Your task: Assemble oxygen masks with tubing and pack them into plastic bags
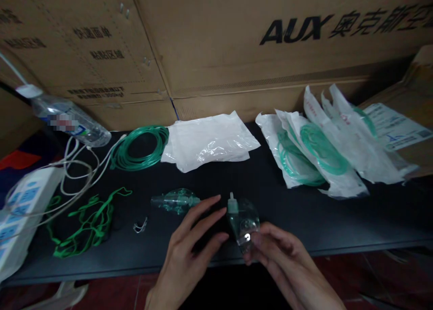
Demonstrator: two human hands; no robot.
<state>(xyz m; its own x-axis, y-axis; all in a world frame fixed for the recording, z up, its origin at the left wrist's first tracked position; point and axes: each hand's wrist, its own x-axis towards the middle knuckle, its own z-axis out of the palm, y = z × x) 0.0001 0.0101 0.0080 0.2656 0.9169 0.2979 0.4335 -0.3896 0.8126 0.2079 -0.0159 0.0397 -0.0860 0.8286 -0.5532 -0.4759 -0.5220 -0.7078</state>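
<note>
Near the table's front edge, my right hand (280, 251) pinches the lower rim of a clear green oxygen mask (241, 220). A pale connector (232, 205) points up from the mask's top, and a shiny metal nose clip (246, 239) shows by my right thumb. Just left of the mask, my left hand (194, 242) hovers with fingers apart and nothing between them. Beyond its fingertips another green mask (177, 200) lies on the dark table. Further left are a few small metal strips (140, 225) and a tangle of green elastic straps (86, 224).
At the back lie coiled green tubing (142, 148), white plastic packets (209, 141) and bagged tubing sets (314, 148). A power strip (27, 211), white cables (79, 166) and a tilted plastic bottle (71, 118) stand at left. A large cardboard box (216, 44) walls the back.
</note>
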